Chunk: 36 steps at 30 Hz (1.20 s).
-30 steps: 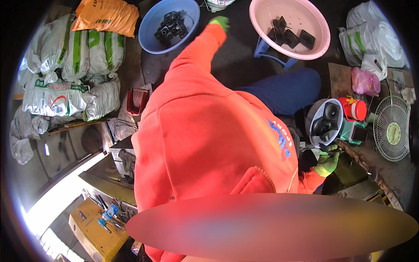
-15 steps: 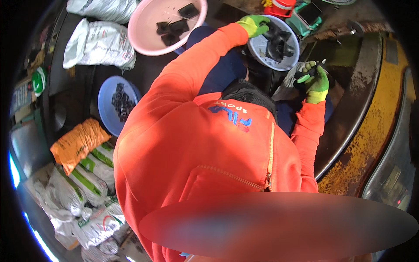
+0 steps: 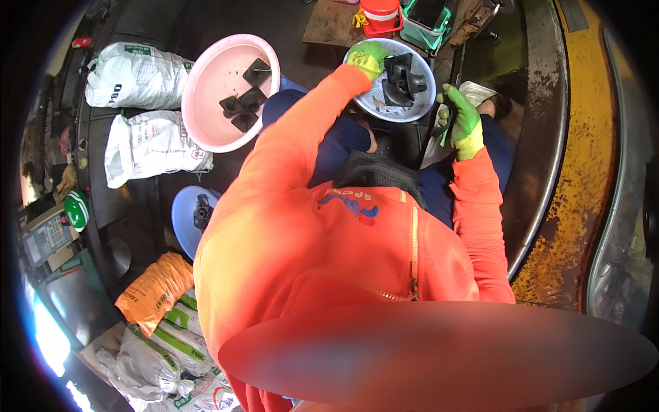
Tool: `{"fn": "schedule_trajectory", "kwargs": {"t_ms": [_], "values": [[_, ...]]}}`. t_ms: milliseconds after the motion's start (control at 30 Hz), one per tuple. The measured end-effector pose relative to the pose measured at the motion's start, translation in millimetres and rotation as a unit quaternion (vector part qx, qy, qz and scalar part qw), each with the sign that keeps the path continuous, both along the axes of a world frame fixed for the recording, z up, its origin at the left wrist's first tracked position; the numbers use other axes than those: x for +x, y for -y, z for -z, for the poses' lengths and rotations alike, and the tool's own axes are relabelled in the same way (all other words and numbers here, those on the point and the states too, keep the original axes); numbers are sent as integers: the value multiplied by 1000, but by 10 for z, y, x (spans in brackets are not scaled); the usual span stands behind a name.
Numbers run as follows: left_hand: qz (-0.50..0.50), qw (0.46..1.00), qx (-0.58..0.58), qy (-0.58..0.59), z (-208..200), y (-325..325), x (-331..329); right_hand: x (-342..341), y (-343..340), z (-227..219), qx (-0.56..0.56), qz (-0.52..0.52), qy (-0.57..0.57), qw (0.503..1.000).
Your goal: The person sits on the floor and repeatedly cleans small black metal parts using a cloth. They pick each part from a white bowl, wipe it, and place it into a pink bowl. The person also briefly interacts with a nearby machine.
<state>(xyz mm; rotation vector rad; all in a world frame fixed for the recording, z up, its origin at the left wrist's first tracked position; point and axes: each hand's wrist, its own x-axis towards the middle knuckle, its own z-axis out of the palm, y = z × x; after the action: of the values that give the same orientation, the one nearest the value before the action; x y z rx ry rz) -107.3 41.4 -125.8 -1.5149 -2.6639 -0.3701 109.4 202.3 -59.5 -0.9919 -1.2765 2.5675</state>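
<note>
My left hand (image 3: 368, 58), in a yellow-green glove, reaches over the rim of a pale basin (image 3: 423, 110). Its curled fingers meet the upper left edge of a black moulded part (image 3: 401, 81) inside the basin; the exact grip is partly hidden. To the right of the basin, above my right thigh, my gloved right hand (image 3: 464, 122) is bent round a small dark tool (image 3: 444, 129). That tool's kind is too small to tell.
A pink basin (image 3: 199, 96) holds several black parts. Left of me lie a blue basin (image 3: 180, 218), white sacks (image 3: 147, 147) and an orange bag (image 3: 154, 288). Beyond stand a red bucket (image 3: 379, 15) and teal basket (image 3: 427, 31). A rusty yellow machine edge (image 3: 556, 226) borders my right.
The whole view has shifted, with the basins now further left. The black part in the pale basin lies differently. My right hand has turned more upright, still around the dark tool.
</note>
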Motion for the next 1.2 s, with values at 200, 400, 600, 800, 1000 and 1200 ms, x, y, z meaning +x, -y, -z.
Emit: {"fn": "schedule_trajectory", "kwargs": {"t_ms": [200,400,600,800,1000,1200], "values": [[230,932,267,-81,-868,445,947,-173,418,-176,-18,-39,-33,999],[81,891,440,77,-1384,641,1097,-82,566,-330,-19,-65,-178,982],[76,850,411,319,-1439,694,1011,-112,761,-278,-148,5,-206,967],[28,803,468,368,-1431,618,1181,64,1111,-48,411,-66,-212,884],[33,782,501,369,-1456,566,1380,-14,1165,-43,561,30,-300,771],[0,748,533,397,-1492,581,1425,-3,1190,-276,531,48,-311,786]]}}
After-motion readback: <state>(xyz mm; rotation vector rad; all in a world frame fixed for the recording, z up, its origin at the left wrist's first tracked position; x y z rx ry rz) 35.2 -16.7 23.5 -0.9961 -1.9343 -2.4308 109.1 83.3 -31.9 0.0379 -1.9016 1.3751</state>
